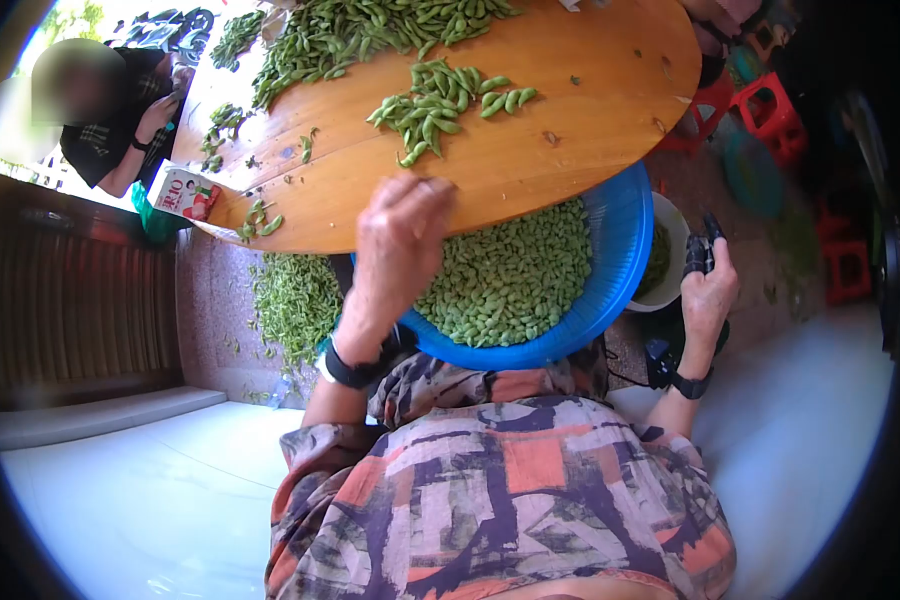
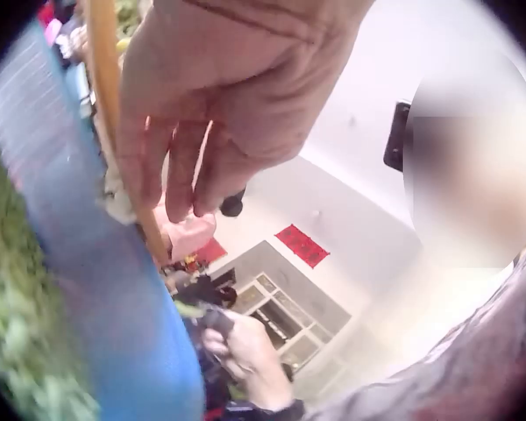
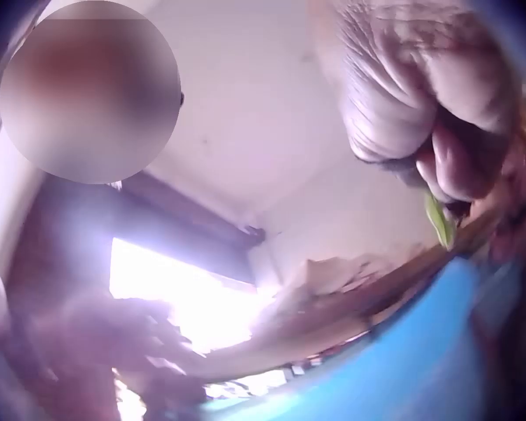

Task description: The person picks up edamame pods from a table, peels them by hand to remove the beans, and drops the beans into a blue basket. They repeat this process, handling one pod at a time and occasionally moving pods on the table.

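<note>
My left hand point(image 1: 402, 235) rests on the near edge of the round wooden table point(image 1: 570, 130), just above a blue basin point(image 1: 620, 260) full of green bean pods point(image 1: 515, 275). In the left wrist view its fingers point(image 2: 188, 132) hang loosely straight and hold nothing. My right hand point(image 1: 708, 285) is raised to the right of the basin and grips black scissors point(image 1: 700, 248). The right wrist view shows that hand point(image 3: 421, 96) curled, with a green pod point(image 3: 438, 221) at its fingers. A small heap of pods point(image 1: 440, 100) lies on the table beyond my left hand.
A larger pile of pods point(image 1: 370, 35) covers the table's far side. A white bowl point(image 1: 673, 262) sits beside the basin. More pods point(image 1: 295, 300) lie on the floor at left. Another person point(image 1: 120, 110) sits at the far left by a carton point(image 1: 185, 192). Red stools point(image 1: 760, 110) stand at right.
</note>
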`<control>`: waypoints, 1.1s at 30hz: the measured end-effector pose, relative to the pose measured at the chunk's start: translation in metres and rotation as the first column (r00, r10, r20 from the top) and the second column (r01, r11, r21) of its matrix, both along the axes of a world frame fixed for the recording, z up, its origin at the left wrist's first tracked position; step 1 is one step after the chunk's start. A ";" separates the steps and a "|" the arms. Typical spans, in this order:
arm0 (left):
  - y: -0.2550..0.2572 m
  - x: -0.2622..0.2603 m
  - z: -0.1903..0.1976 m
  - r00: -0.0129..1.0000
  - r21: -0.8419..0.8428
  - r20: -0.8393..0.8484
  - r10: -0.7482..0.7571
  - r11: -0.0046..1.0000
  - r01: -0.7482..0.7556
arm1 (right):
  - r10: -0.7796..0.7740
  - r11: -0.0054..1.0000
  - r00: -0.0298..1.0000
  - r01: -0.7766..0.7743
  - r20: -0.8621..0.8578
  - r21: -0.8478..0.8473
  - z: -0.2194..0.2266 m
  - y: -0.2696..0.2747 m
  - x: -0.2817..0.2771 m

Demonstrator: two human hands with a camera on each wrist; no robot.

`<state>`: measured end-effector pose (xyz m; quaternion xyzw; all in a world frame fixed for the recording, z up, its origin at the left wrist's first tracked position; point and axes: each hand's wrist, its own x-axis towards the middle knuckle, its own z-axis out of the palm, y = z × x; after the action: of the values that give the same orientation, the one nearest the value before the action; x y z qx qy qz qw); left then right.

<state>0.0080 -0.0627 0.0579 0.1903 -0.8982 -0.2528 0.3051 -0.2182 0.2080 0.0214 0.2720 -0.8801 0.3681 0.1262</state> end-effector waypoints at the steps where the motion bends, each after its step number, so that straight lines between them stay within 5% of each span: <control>1: -0.013 -0.004 0.001 0.992 -0.178 -0.024 0.128 0.975 -0.130 | 0.017 0.999 1.000 -0.016 0.004 -0.036 0.003 -0.001 0.004; 4: -0.042 -0.010 0.000 0.971 -0.383 0.044 0.235 0.902 -0.201 | 0.031 0.997 0.998 -0.027 0.056 -0.072 -0.001 -0.006 0.011; 7: -0.056 -0.012 -0.011 0.952 -0.361 0.169 0.256 0.915 -0.182 | 0.054 0.997 0.992 -0.048 0.110 -0.059 -0.006 -0.011 0.012; 11: -0.061 -0.013 -0.017 0.974 -0.306 0.060 0.217 0.933 -0.189 | 0.103 0.989 0.984 -0.086 0.147 -0.118 -0.002 -0.026 0.023; 14: -0.049 -0.012 -0.014 0.991 -0.156 -0.038 0.130 0.979 -0.134 | 0.293 0.932 0.883 -0.178 0.367 -0.315 -0.001 -0.038 0.036; 16: -0.018 -0.008 0.000 0.999 0.339 -0.013 0.053 0.940 -0.046 | 0.474 0.851 0.706 -0.215 0.526 -0.478 0.011 -0.047 0.054; 17: -0.003 -0.006 -0.001 0.999 0.347 -0.009 0.039 0.937 -0.034 | 0.560 0.803 0.579 -0.205 0.593 -0.559 0.017 -0.052 0.062; 19: 0.026 -0.005 -0.006 0.962 0.812 -0.251 -0.110 0.517 0.271 | 0.746 0.656 0.349 -0.234 0.567 -0.718 0.021 -0.061 0.073; 22: 0.052 -0.011 -0.028 0.918 0.850 -0.373 -0.134 0.348 0.396 | 0.770 0.629 0.099 -0.287 0.631 -0.722 0.014 -0.069 0.078; 26: 0.065 -0.015 -0.041 0.925 0.862 -0.364 -0.111 0.337 0.380 | 0.810 0.575 -0.079 -0.091 0.581 -0.813 0.001 -0.068 0.078; 28: 0.067 -0.014 -0.043 0.951 0.800 -0.282 -0.125 0.517 0.305 | 0.814 0.565 -0.114 -0.074 0.570 -0.822 -0.004 -0.066 0.077; 33: 0.062 -0.013 -0.044 0.970 0.644 -0.172 -0.174 0.725 0.244 | 0.841 0.517 -0.177 -0.020 0.512 -0.856 -0.013 -0.067 0.076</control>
<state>-0.0050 -0.0007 0.0141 0.1706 -0.7498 -0.5957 0.2319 -0.1421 0.1411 0.0084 0.2061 -0.3612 0.7076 -0.5713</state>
